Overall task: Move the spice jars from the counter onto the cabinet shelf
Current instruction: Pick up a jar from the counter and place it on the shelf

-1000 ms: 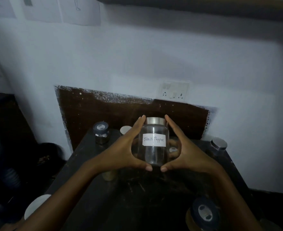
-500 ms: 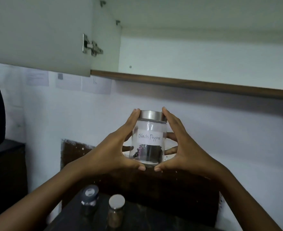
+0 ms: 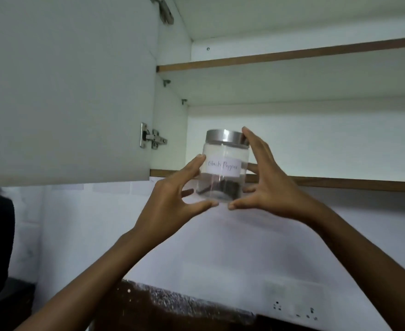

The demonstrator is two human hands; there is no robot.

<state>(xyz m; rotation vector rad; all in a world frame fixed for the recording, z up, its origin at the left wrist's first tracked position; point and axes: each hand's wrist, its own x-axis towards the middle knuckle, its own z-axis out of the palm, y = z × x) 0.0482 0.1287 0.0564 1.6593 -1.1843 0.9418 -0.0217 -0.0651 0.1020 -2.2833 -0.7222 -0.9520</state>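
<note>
The cabinet's lower shelf (image 3: 328, 180) shows as a brown wooden front edge running rightward from the open white door (image 3: 65, 91), with the pale back wall lit above it. Above that edge, an upper shelf (image 3: 292, 56) with the same brown lip crosses the cabinet, its underside white. From this low angle neither shelf's top surface can be seen, so what lies on them cannot be told.

Clear steel-lidded "Black Pepper" jar (image 3: 224, 166), upright before the lower cabinet shelf (image 3: 340, 180).
</note>
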